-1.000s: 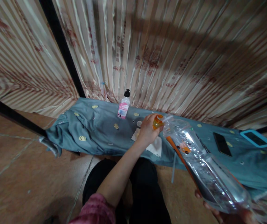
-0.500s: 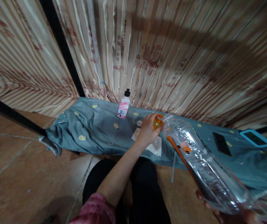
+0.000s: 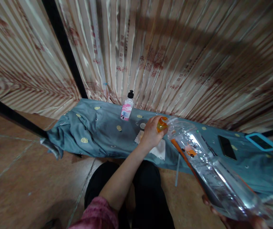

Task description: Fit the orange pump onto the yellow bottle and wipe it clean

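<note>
The left hand (image 3: 152, 133), fingers wrapped around it, gripped a small amber container (image 3: 161, 127), open mouth uppermost, above the white cloth (image 3: 159, 149). The right hand (image 3: 232, 222), partly cut off by the frame, supported a large clear bottle (image 3: 212, 168) near its base, fingers curled beneath. The bottle slanted across the bench, its neck at the container's rim (whether the two touched could not be told). Good handling, in judgement, called for a level container, aligned mouths and small, slow changes of tilt made from the base; the clear plastic might have flexed if squeezed.

Farther out, a small white disc (image 3: 142, 126) lay just beyond the left hand, and a pump bottle (image 3: 126, 109) stood upright. To the right lay a phone (image 3: 227, 147) and a blue-rimmed device (image 3: 262, 141), the phone being the likelier to suffer from drips. A teal cover (image 3: 103, 136), rumpled, offered uneven footing.
</note>
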Motion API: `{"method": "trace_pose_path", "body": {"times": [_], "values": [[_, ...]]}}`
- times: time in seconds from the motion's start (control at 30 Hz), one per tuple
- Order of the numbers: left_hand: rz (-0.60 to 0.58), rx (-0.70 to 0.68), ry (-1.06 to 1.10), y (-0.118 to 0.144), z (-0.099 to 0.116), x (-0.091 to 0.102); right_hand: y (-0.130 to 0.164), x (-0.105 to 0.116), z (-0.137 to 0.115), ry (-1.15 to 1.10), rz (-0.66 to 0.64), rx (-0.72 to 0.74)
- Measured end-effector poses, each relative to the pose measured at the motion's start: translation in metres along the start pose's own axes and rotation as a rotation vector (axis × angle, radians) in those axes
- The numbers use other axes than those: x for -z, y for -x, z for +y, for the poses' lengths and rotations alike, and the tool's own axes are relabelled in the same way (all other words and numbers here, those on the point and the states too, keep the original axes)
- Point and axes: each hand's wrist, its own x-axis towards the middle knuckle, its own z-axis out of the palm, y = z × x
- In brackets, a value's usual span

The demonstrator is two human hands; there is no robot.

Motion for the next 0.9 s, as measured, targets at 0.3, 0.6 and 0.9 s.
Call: {"method": "trace_pose_path", "body": {"times": [0.3,0.6,0.9], "values": [[-0.003,-0.006,0.008,0.000,0.001,0.000,-0.034,0.033,0.022,0.000,0.146,-0.232],[0.000,0.005,0.008,0.000,0.001,0.001,-0.010,-0.005,0.005,-0.092,0.136,-0.001],[0.003,0.006,0.012,0.000,0.001,0.000,-0.039,0.046,0.037,-0.008,0.153,0.020]]}}
